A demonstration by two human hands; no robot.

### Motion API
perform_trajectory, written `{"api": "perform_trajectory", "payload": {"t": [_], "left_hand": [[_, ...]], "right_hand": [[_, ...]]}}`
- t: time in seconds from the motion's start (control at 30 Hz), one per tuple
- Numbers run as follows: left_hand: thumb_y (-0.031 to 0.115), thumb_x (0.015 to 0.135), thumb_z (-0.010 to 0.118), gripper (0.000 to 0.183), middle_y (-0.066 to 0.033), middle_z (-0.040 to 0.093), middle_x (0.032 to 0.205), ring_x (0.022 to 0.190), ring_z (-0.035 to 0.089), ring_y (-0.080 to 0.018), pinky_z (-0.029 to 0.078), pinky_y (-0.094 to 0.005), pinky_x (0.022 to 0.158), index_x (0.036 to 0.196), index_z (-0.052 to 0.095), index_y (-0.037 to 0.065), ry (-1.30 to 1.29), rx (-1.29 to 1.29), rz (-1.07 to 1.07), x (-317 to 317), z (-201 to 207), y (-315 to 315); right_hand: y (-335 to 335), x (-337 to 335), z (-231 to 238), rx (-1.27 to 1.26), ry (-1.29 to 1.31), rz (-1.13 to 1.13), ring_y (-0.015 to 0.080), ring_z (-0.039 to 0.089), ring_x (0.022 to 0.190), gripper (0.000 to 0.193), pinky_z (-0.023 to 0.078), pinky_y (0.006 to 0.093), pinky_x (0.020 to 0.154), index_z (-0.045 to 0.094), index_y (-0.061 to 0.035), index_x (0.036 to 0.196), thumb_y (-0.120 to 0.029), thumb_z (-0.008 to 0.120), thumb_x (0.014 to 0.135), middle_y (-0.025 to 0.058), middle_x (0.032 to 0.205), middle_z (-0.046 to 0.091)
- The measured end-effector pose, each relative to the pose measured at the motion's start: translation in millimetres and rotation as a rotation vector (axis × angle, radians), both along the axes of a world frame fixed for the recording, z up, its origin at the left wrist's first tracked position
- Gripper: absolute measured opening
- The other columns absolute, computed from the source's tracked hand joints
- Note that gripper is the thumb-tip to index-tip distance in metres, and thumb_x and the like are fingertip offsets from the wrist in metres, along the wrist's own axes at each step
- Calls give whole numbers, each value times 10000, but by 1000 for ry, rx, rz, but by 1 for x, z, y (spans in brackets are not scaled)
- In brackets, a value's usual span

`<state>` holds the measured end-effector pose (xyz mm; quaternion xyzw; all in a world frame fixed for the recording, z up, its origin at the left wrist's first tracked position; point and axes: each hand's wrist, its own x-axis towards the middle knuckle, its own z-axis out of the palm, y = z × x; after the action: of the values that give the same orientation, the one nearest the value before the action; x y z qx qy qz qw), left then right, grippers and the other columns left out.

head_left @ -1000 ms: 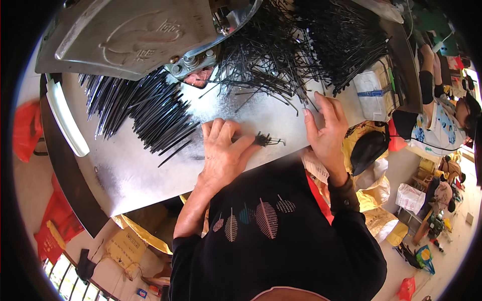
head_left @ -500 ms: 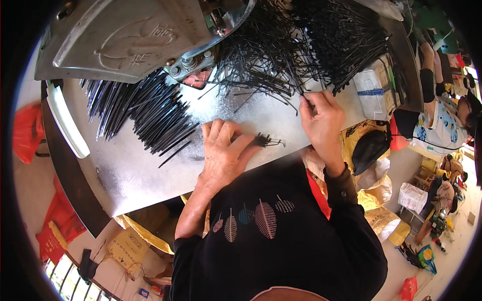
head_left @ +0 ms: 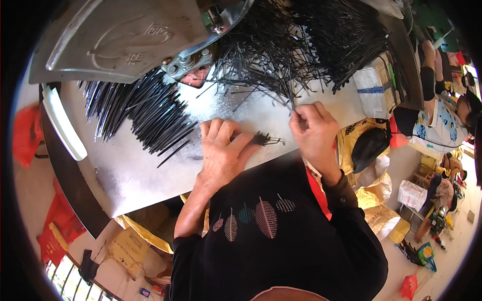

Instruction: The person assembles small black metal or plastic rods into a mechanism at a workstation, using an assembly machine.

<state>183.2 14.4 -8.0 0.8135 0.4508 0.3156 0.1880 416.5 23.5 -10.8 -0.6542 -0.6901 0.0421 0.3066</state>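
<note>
My left hand (head_left: 221,149) is closed around a small bundle of thin black rods (head_left: 267,139), whose bent ends stick out to the right past the thumb. Just above the table's near edge, my right hand (head_left: 315,128) pinches the end of a thin black rod (head_left: 285,102) that reaches up toward the heap. That tangled heap of black rods (head_left: 266,55) covers the far middle of the metal table (head_left: 150,185). To the left, straight black rods (head_left: 160,115) lie side by side in a neat pile.
A grey metal machine (head_left: 115,40) overhangs the table at the far left. More black rods (head_left: 346,40) are stacked at the far right, by a grey-white box (head_left: 374,85). A white curved strip (head_left: 64,123) stands at the left edge. Another person (head_left: 437,120) sits at the right.
My right hand has drawn back toward me and slightly left, pulling a rod end away from the heap. My left hand has stayed in place with its bundle.
</note>
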Motion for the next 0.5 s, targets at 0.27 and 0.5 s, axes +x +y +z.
{"api": "perform_trajectory", "payload": {"t": [0.27, 0.5], "left_hand": [[223, 654, 883, 332, -48, 561, 934, 867, 528, -264, 364, -416, 777, 935, 741, 119, -11, -29, -4, 1, 1, -1], [221, 653, 882, 330, -47, 563, 938, 871, 528, -266, 361, -416, 786, 937, 744, 124, -22, -25, -7, 0, -1, 1]], "right_hand": [[27, -27, 10, -140, 225, 175, 261, 607, 561, 112, 465, 373, 533, 647, -97, 784, -118, 753, 815, 54, 731, 646], [23, 1, 26, -278, 443, 325, 120, 548, 613, 35, 427, 266, 563, 691, 17, 870, 18, 725, 857, 66, 741, 650]]}}
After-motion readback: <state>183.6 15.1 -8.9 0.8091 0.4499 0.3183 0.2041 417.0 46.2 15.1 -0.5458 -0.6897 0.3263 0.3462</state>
